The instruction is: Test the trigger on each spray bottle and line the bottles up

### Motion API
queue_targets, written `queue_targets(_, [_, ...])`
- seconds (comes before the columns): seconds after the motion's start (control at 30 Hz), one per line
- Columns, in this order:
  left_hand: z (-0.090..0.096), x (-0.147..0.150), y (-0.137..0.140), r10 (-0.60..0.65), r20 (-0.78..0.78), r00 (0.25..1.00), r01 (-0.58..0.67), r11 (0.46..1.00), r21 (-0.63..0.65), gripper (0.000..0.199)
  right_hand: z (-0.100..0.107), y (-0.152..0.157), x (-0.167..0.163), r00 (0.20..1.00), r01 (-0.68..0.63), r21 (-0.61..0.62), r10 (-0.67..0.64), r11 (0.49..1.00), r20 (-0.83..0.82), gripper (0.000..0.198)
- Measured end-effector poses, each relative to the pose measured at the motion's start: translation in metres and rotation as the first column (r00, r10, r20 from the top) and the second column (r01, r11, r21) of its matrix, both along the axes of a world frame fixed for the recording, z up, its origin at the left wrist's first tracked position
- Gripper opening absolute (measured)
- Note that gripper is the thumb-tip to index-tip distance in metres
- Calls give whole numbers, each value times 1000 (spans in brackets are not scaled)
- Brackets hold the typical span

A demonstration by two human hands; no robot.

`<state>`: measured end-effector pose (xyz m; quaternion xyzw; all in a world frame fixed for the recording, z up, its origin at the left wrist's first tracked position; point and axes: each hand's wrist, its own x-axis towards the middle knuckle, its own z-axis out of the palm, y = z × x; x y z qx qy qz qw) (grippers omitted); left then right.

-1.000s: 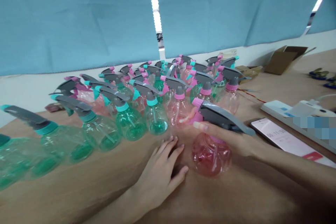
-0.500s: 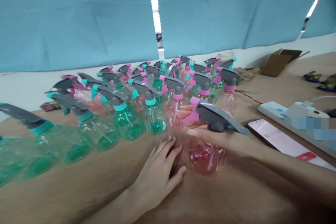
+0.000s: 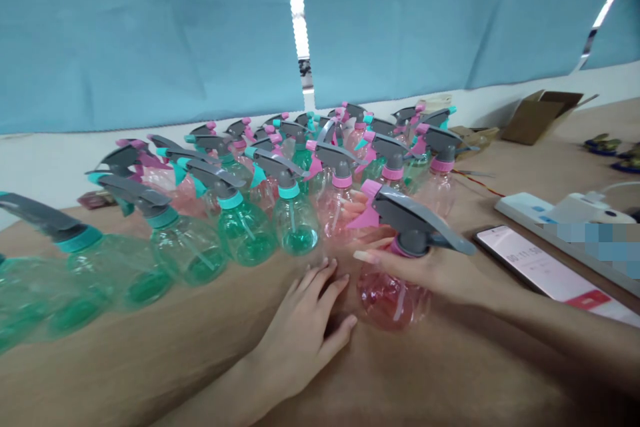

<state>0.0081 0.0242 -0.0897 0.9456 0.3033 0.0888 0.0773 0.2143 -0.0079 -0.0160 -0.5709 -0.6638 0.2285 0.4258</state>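
Note:
A clear pink spray bottle [image 3: 393, 297] stands upright on the table, with a grey and pink trigger head. My right hand [image 3: 425, 270] is wrapped around it just below the pink collar, thumb across the front and the other fingers reaching past behind. Part of the bottle's upper body is hidden by that hand. To the left of this bottle, my left hand [image 3: 305, 320] lies palm down on the table, fingers spread and holding nothing. A green spray bottle [image 3: 295, 227] with a turquoise collar stands just beyond its fingertips.
Several green and pink spray bottles [image 3: 245, 233] stand crowded across the table [image 3: 200, 360]. On the right lie a phone [image 3: 530, 263] showing a timer and a white power strip [image 3: 520, 207]. An open cardboard box [image 3: 537, 117] sits at the back right, before a blue curtain [image 3: 390, 20].
My right hand has shifted slightly down on the pink bottle, and the pink collar now shows above my thumb. My left hand has stayed in place.

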Motion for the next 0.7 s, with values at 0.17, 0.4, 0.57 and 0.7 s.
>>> queue_targets(0.17, [1,1,0,-1,4,1000,1,1000,-1,45,-6,0,1,999,53,45,-53,998,1,23])
queue_targets(0.4, [2,1,0,3,-25,1000,-3,1000,-10,46,5,0,2,997,-4,-10,5,1000,75,19])
queue_targets(0.57, [0,1,0,9,-4,1000,-9,1000,-6,44,7,-1,3,998,-24,-33,25,999,57,8])
queue_targets(0.7, [2,1,0,0,-7,1000,0,1000,-3,44,8,-3,1,999,-22,3,22,1000,-26,19])
